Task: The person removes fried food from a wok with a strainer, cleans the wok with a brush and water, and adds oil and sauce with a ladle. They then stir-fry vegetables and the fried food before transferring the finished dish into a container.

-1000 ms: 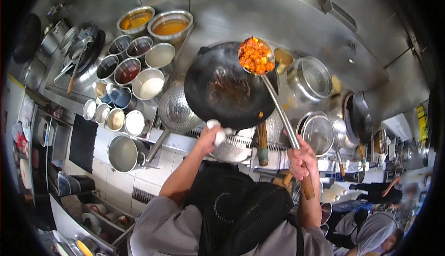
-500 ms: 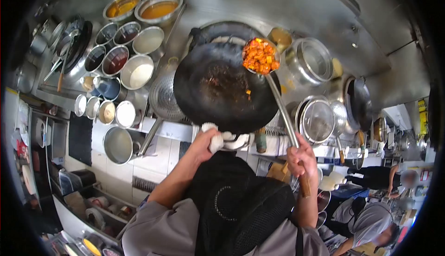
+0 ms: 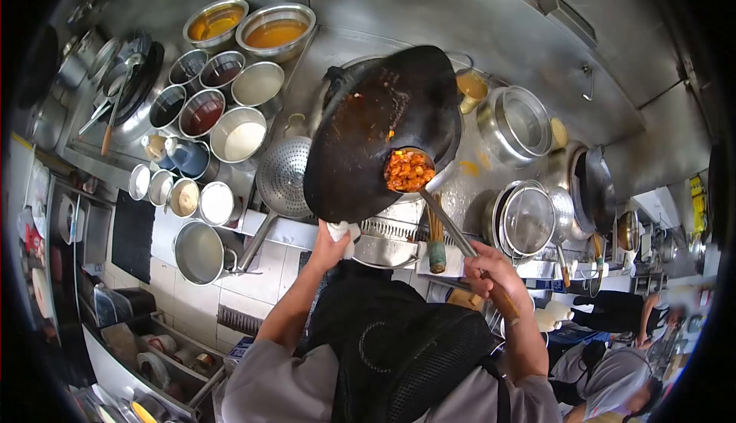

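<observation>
My left hand [image 3: 330,247] is closed around a white cloth [image 3: 343,237] at the near rim of a black wok [image 3: 360,139]. The wok is tilted up, its right side raised, with a few food bits stuck inside. In my right hand [image 3: 491,271] is the wooden handle of a long metal ladle [image 3: 452,225]. Its bowl, full of diced food in red sauce [image 3: 408,170], is over the lower right of the wok's inside.
Metal pots of sauces and liquids [image 3: 203,113] stand at the left, beside a perforated strainer [image 3: 285,176]. A bamboo brush [image 3: 436,250] is below the wok. Stacked strainers [image 3: 525,220] and a steel pot [image 3: 521,124] are at the right. Two people are at lower right.
The wok has been lifted and tilted, showing the stove beneath its near side. The filled ladle has moved down and left, from the wok's upper right to its lower right.
</observation>
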`<state>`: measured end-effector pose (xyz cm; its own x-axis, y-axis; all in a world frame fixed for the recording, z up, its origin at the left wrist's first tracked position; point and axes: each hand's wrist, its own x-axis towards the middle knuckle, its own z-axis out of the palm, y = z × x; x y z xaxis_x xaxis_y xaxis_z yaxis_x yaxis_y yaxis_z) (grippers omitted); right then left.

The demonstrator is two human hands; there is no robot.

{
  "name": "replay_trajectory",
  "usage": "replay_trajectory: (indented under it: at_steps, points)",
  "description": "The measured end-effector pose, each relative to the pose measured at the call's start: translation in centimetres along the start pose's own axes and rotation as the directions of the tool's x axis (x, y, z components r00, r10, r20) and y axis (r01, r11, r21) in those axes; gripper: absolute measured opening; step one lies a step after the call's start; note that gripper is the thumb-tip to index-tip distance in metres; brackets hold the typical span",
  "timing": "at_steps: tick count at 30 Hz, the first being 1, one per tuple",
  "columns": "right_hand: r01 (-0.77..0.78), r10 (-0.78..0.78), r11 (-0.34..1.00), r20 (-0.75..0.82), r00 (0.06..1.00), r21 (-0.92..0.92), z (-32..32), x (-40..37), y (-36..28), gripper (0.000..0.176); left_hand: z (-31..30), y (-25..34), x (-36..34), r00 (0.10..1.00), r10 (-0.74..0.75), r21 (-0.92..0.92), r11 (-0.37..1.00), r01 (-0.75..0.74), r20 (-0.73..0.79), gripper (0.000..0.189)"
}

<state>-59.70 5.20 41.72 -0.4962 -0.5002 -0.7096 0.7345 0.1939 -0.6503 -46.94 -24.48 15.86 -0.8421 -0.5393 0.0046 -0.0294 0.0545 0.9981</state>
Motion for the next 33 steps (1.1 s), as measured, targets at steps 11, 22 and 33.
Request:
replay_trajectory:
  at_steps: [11,22,33]
  points:
    - [0.231,-0.226,0.973,0.143,0.964,-0.019,5.4,-5.9,-5.6,0.051,-1.2,1.4,1.0,0.989,0.119,0.19,0.973,-0.134,0.088,0.071]
    - [0.24,-0.327,0.924,0.289,0.9,0.299,4.4,-3.1,-2.8,0.051,-0.2,1.1,4.0,0.981,-0.174,-0.083,0.98,0.181,0.084,0.064]
    - [0.32,-0.34,0.929,0.09,0.936,0.187,2.8,0.1,1.3,0.048,5.4,0.3,11.7,0.793,-0.435,-0.426,0.677,0.6,0.426,0.019]
